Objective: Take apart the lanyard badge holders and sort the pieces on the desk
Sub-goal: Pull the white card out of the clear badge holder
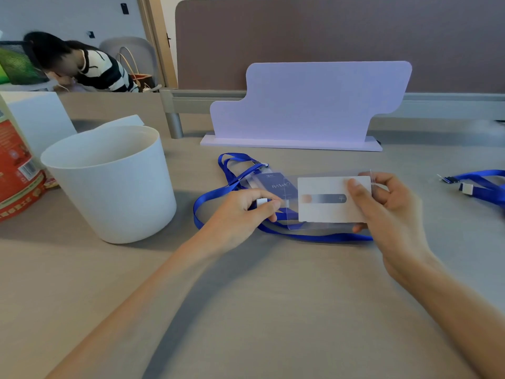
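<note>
Your right hand (382, 203) is closed on the white card (328, 212), thumb across its face and fingers behind its right edge, holding it just above the desk (273, 310). The card sits in or against a clear plastic sleeve (291, 225) whose edge shows along the card's left and bottom sides; whether the card is fully out of it cannot be told. Your left hand (246, 209) pinches a small white clip (261, 201) at the sleeve's left end, fingers curled tight around it. A blue lanyard (314, 237) loops on the desk under and behind both hands. Just behind your left hand lies a second clear holder with a dark blue card (276, 184) inside, still clipped to its strap. Another blue lanyard (483, 187) lies well apart at the right edge. A white bucket (114, 187) stands to the left, and a white shaped board (308, 105) stands upright behind.
</note>
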Tool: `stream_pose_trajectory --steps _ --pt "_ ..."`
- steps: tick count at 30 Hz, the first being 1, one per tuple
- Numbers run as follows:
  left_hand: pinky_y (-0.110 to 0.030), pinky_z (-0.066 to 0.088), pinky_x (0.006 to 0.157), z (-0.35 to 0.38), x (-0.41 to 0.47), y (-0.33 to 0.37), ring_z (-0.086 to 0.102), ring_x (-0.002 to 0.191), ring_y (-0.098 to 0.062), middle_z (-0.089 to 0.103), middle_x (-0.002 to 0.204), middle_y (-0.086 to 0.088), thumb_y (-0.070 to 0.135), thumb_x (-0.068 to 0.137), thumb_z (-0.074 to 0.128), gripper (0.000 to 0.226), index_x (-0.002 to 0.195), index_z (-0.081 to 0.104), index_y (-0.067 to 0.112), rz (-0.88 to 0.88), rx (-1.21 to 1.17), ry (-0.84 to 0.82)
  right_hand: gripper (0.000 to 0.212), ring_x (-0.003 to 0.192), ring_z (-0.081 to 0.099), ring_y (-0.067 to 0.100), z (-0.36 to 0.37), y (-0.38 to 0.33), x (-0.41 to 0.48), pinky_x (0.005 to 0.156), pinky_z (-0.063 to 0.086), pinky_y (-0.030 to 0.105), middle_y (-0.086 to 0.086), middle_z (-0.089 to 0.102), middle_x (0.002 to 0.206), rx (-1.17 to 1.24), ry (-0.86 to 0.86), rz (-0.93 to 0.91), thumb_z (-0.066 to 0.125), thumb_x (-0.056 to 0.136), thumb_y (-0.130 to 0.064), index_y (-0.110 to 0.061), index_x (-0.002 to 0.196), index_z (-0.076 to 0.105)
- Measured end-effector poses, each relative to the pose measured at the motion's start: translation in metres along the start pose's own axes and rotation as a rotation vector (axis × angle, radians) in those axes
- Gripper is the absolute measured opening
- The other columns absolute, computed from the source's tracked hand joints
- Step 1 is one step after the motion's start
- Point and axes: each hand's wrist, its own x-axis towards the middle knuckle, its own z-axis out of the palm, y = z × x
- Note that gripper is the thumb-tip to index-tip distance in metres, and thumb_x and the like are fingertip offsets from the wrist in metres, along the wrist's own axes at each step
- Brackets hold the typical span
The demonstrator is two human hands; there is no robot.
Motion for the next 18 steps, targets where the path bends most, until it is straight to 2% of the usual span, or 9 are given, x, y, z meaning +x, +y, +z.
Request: stream_pose_trajectory --steps 4,8,11,13,15,18 --pt "-0.012 0.03 0.048 0.0023 0.0016 -0.0027 0.038 0.056 -0.009 0.057 0.056 0.02 0.028 0.096 0.053 0.017 0.087 0.066 0.033 0.011 0.034 0.006 0.017 0.063 0.065 0.001 -0.0011 0.0011 -0.0001 0.042 0.049 0.021 -0.003 0.074 0.089 0.0 -0.006 0.006 0.064 0.091 -0.028 -0.02 0.105 0.058" --pt "-0.014 0.025 0.044 0.0041 0.0005 -0.0047 0.03 0.045 -0.006 0.049 0.061 0.006 0.027 0.094 0.054 0.016 0.09 0.069 0.024 -0.005 0.034 0.004 0.024 0.068 0.067 0.001 -0.0007 0.0023 -0.0013 0.049 0.053 0.023 -0.006 0.075 0.086 0.003 -0.048 0.021 0.064 0.091 -0.027 -0.028 0.114 0.059" --pt "-0.019 0.025 0.047 0.0047 -0.001 -0.0033 0.029 0.047 -0.009 0.047 0.068 -0.006 0.029 0.09 0.056 0.016 0.087 0.068 0.02 -0.011 0.032 0.011 0.03 0.072 0.063 0.01 -0.0017 0.0046 -0.0028 0.069 0.053 0.031 0.008 0.072 0.083 -0.01 -0.071 0.001 0.064 0.091 -0.026 -0.037 0.118 0.058" --pt "-0.024 0.026 0.05 0.0045 -0.0005 -0.0035 0.028 0.046 -0.008 0.05 0.066 -0.005 0.03 0.089 0.056 0.017 0.086 0.067 0.018 -0.022 0.024 0.018 0.03 0.072 0.057 0.014 -0.0014 0.0051 -0.003 0.074 0.048 0.033 0.018 0.063 0.08 -0.041 -0.08 -0.026 0.064 0.09 -0.026 -0.039 0.116 0.058" --pt "-0.025 0.025 0.049 0.0046 -0.0008 -0.0031 0.027 0.044 -0.009 0.047 0.056 0.001 0.033 0.088 0.056 0.019 0.086 0.067 0.017 -0.026 0.02 0.016 0.03 0.073 0.059 0.01 -0.0004 0.0055 -0.0023 0.074 0.048 0.027 0.005 0.067 0.085 -0.056 -0.074 -0.03 0.063 0.09 -0.022 -0.037 0.116 0.058" --pt "-0.023 0.03 0.051 0.005 -0.0016 -0.005 0.032 0.046 -0.009 0.056 0.057 0.0 0.038 0.086 0.057 0.022 0.084 0.065 0.018 -0.031 0.046 -0.009 0.028 0.076 0.061 0.01 -0.0006 0.0082 0.0007 0.068 0.046 0.025 -0.013 0.064 0.094 -0.13 -0.07 -0.035 0.061 0.09 -0.018 -0.031 0.115 0.06"
